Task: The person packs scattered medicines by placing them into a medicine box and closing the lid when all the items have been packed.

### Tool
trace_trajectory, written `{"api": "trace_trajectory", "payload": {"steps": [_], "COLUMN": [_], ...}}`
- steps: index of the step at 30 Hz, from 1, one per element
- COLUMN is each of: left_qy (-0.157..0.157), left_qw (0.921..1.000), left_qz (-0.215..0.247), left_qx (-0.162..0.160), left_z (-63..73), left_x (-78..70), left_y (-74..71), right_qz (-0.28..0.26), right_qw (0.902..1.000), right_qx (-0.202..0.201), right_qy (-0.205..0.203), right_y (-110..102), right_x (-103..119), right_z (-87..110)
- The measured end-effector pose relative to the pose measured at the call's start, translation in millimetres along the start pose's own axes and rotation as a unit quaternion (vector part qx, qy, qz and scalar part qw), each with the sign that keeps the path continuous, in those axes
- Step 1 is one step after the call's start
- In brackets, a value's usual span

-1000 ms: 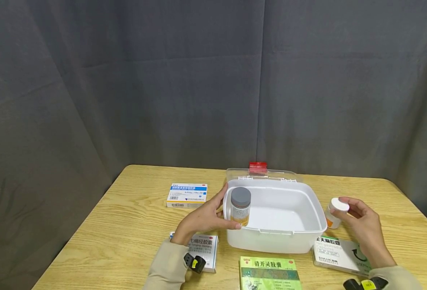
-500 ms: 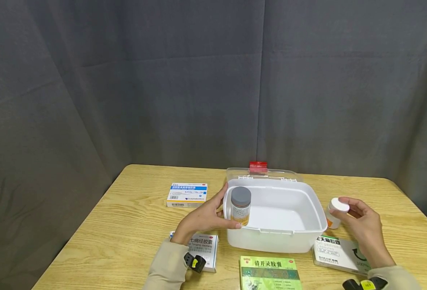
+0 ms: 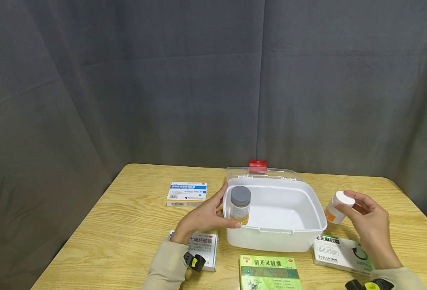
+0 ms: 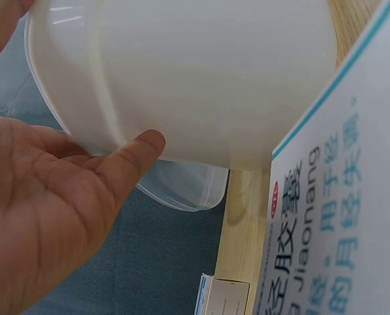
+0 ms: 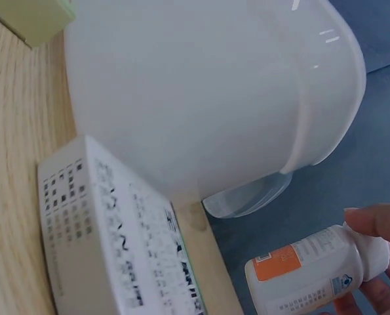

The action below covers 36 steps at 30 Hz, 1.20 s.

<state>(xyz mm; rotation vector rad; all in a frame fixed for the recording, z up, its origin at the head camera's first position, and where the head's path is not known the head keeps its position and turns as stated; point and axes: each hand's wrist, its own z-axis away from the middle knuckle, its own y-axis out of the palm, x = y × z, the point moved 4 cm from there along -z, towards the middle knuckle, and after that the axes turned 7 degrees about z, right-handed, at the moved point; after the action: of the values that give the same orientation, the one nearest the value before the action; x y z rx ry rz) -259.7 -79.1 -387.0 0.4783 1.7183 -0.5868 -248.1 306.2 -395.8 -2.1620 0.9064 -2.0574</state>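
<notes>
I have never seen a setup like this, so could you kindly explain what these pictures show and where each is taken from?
There is no machine here: the left grip and the right grip are a person's bare hands. One picture comes from a camera on the head, looking forward and down; the other two come from the wrists, each showing that hand's work close up.

On the wooden table stands a white box, its clear lid open at the back and a gray-capped bottle inside. Around it lie a green carton, a blue-and-white carton, a white carton on the left and another white carton on the right.

The left grip touches the box's left end; the right pinches a tilted white bottle by its cap.
</notes>
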Motion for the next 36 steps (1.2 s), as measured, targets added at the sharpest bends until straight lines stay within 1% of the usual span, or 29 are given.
{"api": "trace_trajectory", "payload": {"steps": [6, 11, 14, 16, 22, 25, 30, 32, 36], "left_qy": [-0.005, -0.01, -0.011, -0.011, -0.015, -0.017, -0.014, -0.012, -0.01], "left_qw": [1.0, 0.9998, 0.9998, 0.9998, 0.9997, 0.9997, 0.9998, 0.9999, 0.9999], "left_qz": [-0.005, -0.013, -0.013, -0.013, -0.011, -0.006, -0.001, 0.001, 0.003], "left_qx": [-0.003, -0.01, -0.01, -0.011, -0.014, -0.016, -0.011, -0.009, -0.008], "left_z": [0.9, 1.1, 0.8, 0.7, 0.7, 0.8, 0.8, 0.6, 0.5], "left_x": [-1.2, -0.5, -0.5, -0.5, 0.7, 1.6, 1.2, 0.6, 0.5], "left_y": [0.2, -0.3, -0.2, -0.2, -0.6, -0.9, -0.7, -0.4, 0.1], "right_qz": [-0.054, -0.091, -0.092, -0.083, -0.099, -0.095, -0.127, -0.133, -0.118], "right_qw": [0.9985, 0.9954, 0.9947, 0.9951, 0.9934, 0.9934, 0.9889, 0.9881, 0.9905], "right_qx": [-0.003, -0.01, -0.01, -0.011, -0.014, -0.013, -0.005, -0.002, 0.004], "right_qy": [-0.005, -0.029, -0.044, -0.051, -0.055, -0.063, -0.076, -0.076, -0.07], "right_y": [-4.5, -9.0, -11.5, -13.2, -17.0, -19.0, -22.6, -23.8, -25.9], "right_x": [10.0, 19.2, 23.5, 25.8, 31.1, 35.0, 41.5, 43.4, 46.8], "right_z": [4.6, 8.1, 9.7, 10.5, 12.6, 14.8, 18.2, 19.5, 22.2]}}
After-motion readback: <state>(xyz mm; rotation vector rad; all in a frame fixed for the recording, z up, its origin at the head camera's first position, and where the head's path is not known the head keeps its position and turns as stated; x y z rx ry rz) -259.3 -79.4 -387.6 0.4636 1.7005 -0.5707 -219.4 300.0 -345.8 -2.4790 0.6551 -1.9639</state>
